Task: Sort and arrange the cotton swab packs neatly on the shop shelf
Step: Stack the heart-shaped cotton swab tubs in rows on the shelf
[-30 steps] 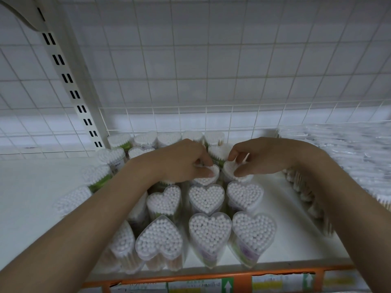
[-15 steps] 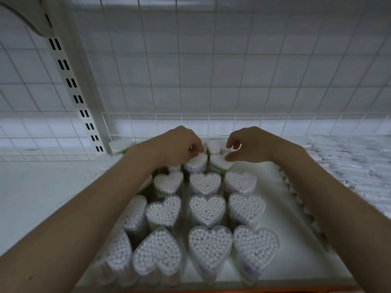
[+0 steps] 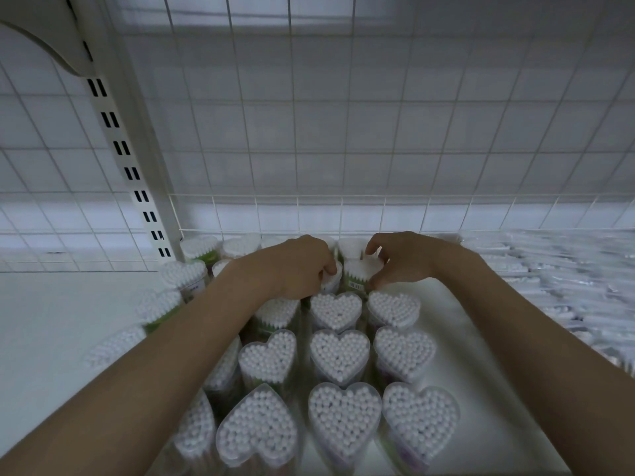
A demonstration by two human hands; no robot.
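Clear heart-shaped swab packs (image 3: 339, 358), left hand (image 3: 298, 269) grip curled on one, right hand (image 3: 401, 259) pinching green-labelled pack (image 3: 357, 274)

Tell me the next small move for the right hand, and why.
Probably nudge the green-labelled pack back and left, square with the heart packs in front. The right hand already pinches it between thumb and fingers, and it sits slightly off the middle column, while the left hand holds the neighbouring pack.

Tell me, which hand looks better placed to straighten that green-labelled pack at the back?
Probably the right hand. Its thumb and fingers already curl around the green-labelled pack, behind the heart-shaped packs. The left hand rests on the neighbouring pack to its left.
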